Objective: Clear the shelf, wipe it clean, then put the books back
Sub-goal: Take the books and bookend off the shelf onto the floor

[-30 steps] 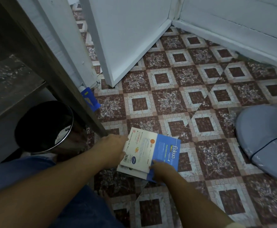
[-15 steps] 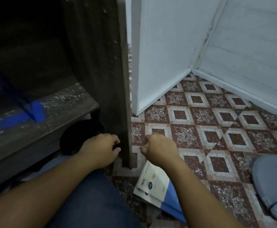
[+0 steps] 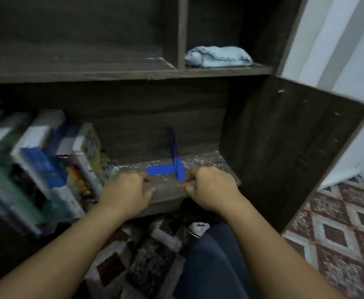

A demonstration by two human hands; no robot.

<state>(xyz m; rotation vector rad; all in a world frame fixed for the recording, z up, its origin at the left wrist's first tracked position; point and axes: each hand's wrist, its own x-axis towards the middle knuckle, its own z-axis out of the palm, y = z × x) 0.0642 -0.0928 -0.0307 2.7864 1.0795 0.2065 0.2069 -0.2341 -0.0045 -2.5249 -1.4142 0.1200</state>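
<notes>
Both hands empty at lower shelf edge.
Left hand (image 3: 126, 192) and right hand (image 3: 211, 186): fingers loosely curled, holding nothing, flanking blue bookend (image 3: 166, 169) on dusty shelf (image 3: 207, 161); books (image 3: 47, 160) lean at left.

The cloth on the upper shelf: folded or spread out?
Bunched up, not spread: the cloth sits as a rumpled roll in the right compartment.

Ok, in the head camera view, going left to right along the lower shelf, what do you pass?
Leaning books → left hand → blue bookend → right hand → dark side panel.
</notes>
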